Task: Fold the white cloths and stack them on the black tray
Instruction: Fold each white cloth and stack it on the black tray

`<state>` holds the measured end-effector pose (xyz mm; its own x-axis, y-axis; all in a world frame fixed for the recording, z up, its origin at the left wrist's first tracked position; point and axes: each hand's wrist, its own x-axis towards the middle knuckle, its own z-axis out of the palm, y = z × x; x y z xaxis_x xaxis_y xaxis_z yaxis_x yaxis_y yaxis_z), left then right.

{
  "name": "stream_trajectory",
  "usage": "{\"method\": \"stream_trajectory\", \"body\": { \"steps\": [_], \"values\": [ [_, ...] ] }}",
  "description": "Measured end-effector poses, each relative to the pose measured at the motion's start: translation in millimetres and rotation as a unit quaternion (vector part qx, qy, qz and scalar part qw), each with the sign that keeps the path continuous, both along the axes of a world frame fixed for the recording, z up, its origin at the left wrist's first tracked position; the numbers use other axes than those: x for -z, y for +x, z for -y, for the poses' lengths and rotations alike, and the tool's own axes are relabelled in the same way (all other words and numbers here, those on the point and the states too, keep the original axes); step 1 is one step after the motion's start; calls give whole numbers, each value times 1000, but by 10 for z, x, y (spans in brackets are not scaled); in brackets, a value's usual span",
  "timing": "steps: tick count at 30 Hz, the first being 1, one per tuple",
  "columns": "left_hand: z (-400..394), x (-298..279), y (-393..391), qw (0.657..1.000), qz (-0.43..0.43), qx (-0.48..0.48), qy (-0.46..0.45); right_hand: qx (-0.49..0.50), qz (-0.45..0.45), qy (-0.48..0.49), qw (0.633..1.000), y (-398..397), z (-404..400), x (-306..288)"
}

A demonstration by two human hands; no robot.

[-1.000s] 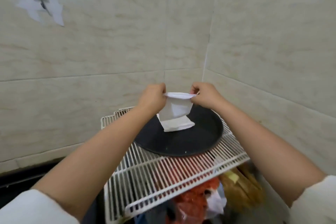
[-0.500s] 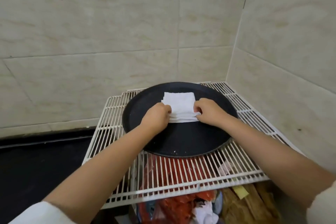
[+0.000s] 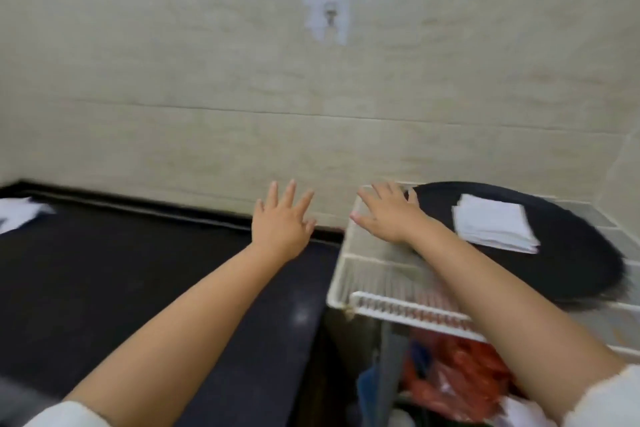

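A stack of folded white cloths lies on the round black tray at the right. The tray rests on a white wire rack. My right hand is open with spread fingers over the rack's left end, to the left of the tray and apart from the stack. My left hand is open too, fingers spread, above the black counter. More white cloth lies unfolded at the counter's far left edge, partly cut off by the frame.
A tiled wall with a small hook runs behind the counter and rack. Under the rack sit red plastic bags and other clutter. A gap separates counter and rack.
Both hands let go of the folded cloth on the tray and moved left with fingers spread. The view swung left, bringing the counter and the loose cloth into sight.
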<state>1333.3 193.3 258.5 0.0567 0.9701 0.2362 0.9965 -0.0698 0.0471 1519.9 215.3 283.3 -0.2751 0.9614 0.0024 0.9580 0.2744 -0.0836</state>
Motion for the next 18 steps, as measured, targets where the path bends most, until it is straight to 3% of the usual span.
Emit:
{"method": "stream_trajectory", "body": {
  "steps": [7, 18],
  "values": [
    [1313, 63, -2212, 979, -2, -200, -31, -170, -6, -4, 985, -2452, 575, 174],
    [2947, 333, -4855, 887, 30, -456, -63, -424, 7, -28, 905, -5819, 1637, 500]
  ]
}}
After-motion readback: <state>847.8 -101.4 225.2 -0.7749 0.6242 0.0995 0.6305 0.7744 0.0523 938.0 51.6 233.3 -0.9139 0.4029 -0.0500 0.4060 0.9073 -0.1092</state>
